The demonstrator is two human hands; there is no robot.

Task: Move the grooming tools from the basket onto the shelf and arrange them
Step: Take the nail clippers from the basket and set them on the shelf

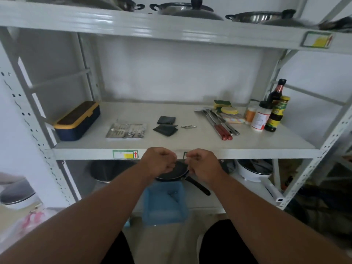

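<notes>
A blue basket stands on the floor below my arms, with a small dark tool lying inside it. On the grey middle shelf lie an open manicure set, two black pouches and a small metal clipper. My left hand and my right hand hover close together just in front of the shelf's front edge, above the basket. Both have their fingers curled in. I see no object between them.
A navy box with a yellow lid sits at the shelf's left end. Cutlery, sponges and sauce bottles crowd the right end. A black frying pan and a white appliance occupy the shelf below. Pots line the top shelf.
</notes>
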